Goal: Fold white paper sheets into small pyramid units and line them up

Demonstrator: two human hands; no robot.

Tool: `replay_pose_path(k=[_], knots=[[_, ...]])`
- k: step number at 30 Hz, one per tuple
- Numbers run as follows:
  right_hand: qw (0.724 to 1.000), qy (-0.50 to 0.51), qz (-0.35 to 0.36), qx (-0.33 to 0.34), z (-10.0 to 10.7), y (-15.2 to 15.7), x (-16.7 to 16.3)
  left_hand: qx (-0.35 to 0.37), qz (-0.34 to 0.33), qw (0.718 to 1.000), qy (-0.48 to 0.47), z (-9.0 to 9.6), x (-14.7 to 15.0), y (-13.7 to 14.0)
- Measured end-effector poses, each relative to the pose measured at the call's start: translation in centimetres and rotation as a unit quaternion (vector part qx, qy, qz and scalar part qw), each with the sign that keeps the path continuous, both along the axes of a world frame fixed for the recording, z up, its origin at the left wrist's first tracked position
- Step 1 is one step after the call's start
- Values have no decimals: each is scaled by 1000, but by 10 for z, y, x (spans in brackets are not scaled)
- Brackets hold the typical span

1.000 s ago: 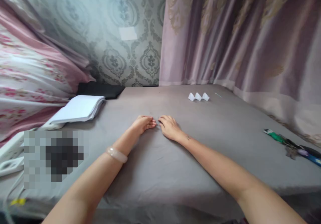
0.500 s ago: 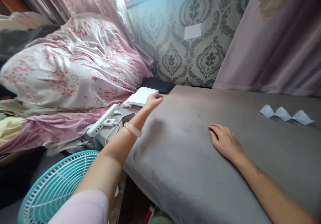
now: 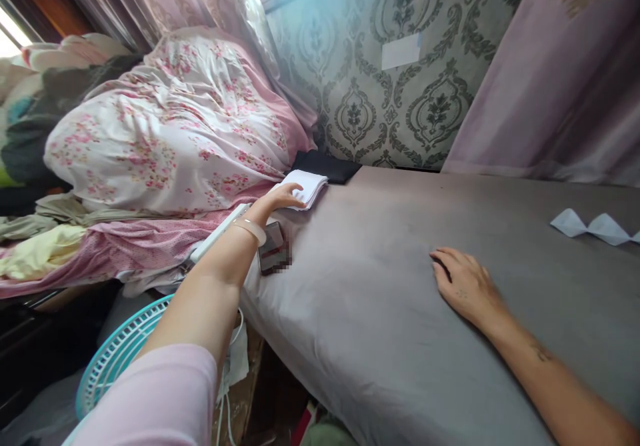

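Observation:
My left hand point(image 3: 286, 196) reaches out over a stack of white paper point(image 3: 313, 183), its fingers apart. Whether the fingertips touch the top sheet I cannot tell. A pale bangle circles that wrist. Below it, a dark phone point(image 3: 273, 249) lies on the grey sheet. My right hand point(image 3: 465, 285) rests palm down on the grey-covered bed point(image 3: 380, 339), loosely bent and holding nothing. Off to its right stands a zigzag-folded strip of white paper point(image 3: 605, 227), cut off by the frame edge.
A black flat item point(image 3: 327, 166) lies behind the paper stack. Floral bedding point(image 3: 175, 126) is heaped at left. A white power strip point(image 3: 220, 233) runs under my left forearm, and a turquoise fan point(image 3: 125, 353) stands below. Patterned wallpaper point(image 3: 355, 113) and a pink curtain point(image 3: 530, 86) close the back.
My left hand has moved left onto the paper stack, and its closed fingers have spread. The phone is now more exposed. My right hand stays on the bed; the view has shifted left.

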State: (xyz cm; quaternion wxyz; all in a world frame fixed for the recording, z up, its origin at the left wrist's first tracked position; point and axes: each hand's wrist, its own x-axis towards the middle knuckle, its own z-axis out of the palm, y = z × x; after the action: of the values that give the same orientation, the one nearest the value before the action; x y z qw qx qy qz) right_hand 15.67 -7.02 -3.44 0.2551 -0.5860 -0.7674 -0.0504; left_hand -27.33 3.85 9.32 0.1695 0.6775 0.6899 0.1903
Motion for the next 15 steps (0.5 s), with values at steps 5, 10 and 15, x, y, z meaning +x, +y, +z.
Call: replay_pose_path(k=[5,10,15], knots=[[1000,6,-2,-2,0,1,0,-11,-12,1000,8,0,-3,1],[1000,6,0,2,0,1,-1,-3,-23,1000,12,-10,-10,7],[1000,0,3,2,0,1,0,-1,-26,999,22,-15,-13,9]])
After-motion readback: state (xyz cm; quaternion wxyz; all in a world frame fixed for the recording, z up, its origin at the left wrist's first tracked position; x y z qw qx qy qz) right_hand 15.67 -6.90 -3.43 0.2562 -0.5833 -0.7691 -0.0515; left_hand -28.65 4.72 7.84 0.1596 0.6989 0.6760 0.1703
